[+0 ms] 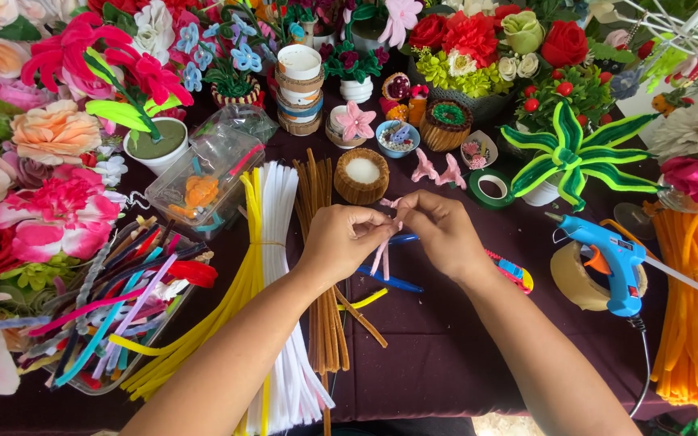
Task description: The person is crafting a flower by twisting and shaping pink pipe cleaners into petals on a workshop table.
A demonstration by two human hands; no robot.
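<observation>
While your left hand [341, 242] and right hand [444, 234] pinch the pink pipe cleaner [383, 252] between fingertips (2 tight grips, steadying it for bending), it hangs above the dark tablecloth [438, 347].

We pinch a pale pink pipe cleaner [382, 252] between our left hand [342, 242] and right hand [443, 230] above the dark purple tablecloth [446, 347], with white pipe cleaners [280, 242] and a blue glue gun [611, 262] nearby.
</observation>
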